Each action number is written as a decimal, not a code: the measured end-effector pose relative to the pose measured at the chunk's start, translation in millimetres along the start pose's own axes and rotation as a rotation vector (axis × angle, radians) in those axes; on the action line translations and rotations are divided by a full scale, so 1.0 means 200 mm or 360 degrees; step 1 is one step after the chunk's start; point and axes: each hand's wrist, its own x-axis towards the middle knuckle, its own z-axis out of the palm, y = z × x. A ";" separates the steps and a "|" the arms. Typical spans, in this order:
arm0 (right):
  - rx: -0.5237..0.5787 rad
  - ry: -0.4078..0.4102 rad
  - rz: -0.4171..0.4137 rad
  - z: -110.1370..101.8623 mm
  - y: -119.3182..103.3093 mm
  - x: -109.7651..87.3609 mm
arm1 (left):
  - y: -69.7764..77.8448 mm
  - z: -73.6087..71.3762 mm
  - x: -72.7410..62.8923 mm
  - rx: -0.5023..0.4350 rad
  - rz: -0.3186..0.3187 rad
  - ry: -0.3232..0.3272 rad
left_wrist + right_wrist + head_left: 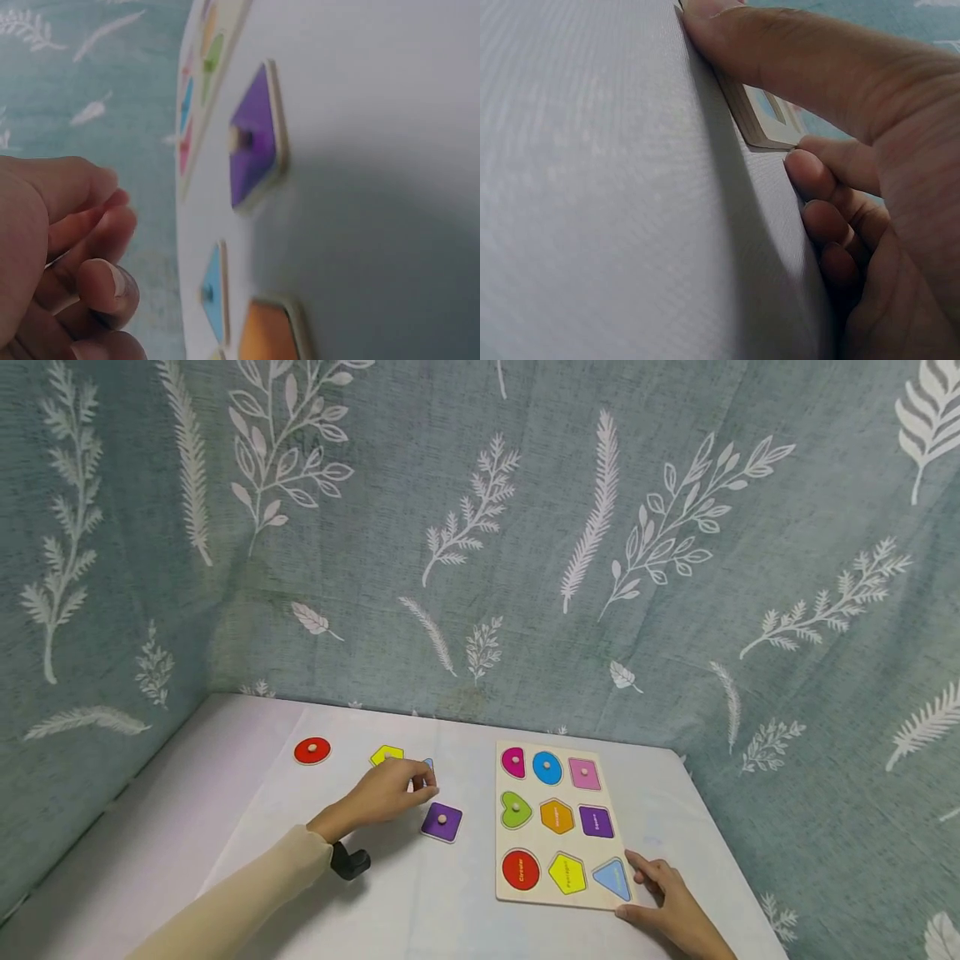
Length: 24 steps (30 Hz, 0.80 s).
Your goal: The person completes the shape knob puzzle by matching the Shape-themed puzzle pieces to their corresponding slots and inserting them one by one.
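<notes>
My left hand (392,789), fingers loosely bent with nothing between them, hovers over loose knobbed puzzle pieces. Closest in the head view are a purple square piece (442,822), a yellow pentagon piece (387,753) and a partly covered blue triangle piece (429,763). An orange piece (270,334) appears only in the left wrist view, cut off by its lower edge. The wooden puzzle board (517,900) lies flat to the right. At its near right corner my right hand (671,902) grips it, thumb on the near edge and index finger on the right side.
A red round piece (312,750) lies at the far left. Several knobbed pieces, including a green heart (516,809), sit in the board; other recesses show printed words. A patterned cloth (525,552) hangs behind the white table (450,910).
</notes>
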 end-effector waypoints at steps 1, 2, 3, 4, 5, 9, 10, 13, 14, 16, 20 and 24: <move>-0.0002 -0.0008 -0.0002 0.00 0.00 0.00 | -0.01 -0.01 -0.02 0.0000 -0.0022 0.0001; -0.0003 -0.0015 -0.0004 0.00 0.01 0.00 | -0.02 -0.02 -0.04 -0.0001 -0.0044 0.0001; -0.0005 -0.0020 -0.0011 0.01 0.01 0.00 | -0.03 -0.03 -0.05 0.0002 -0.0070 0.0005; -0.0004 -0.0023 -0.0013 0.01 0.01 0.00 | -0.04 -0.04 -0.07 0.0007 -0.0088 0.0009; -0.0003 -0.0023 -0.0009 0.01 0.01 0.00 | -0.05 -0.05 -0.08 0.0012 -0.0111 0.0014; 0.0002 -0.0016 0.0001 0.00 0.01 0.01 | -0.09 -0.07 -0.12 0.0041 -0.0181 0.0019; 0.0005 -0.0012 0.0010 0.00 0.01 0.01 | -0.10 -0.07 -0.13 0.0045 -0.0204 0.0016; 0.0008 -0.0006 0.0011 0.00 0.01 0.01 | -0.12 -0.08 -0.15 0.0049 -0.0268 0.0005; 0.0007 -0.0006 0.0013 0.00 0.01 0.01 | -0.12 -0.08 -0.15 0.0053 -0.0286 0.0005; 0.0003 -0.0006 0.0013 0.00 0.01 0.01 | -0.13 -0.08 -0.16 0.0053 -0.0305 0.0009; -0.0001 -0.0008 0.0017 0.00 0.00 0.00 | -0.15 -0.09 -0.17 0.0061 -0.0327 0.0016; 0.0044 -0.0014 0.0017 0.00 0.00 0.01 | -0.18 -0.09 -0.18 0.0080 -0.0357 0.0015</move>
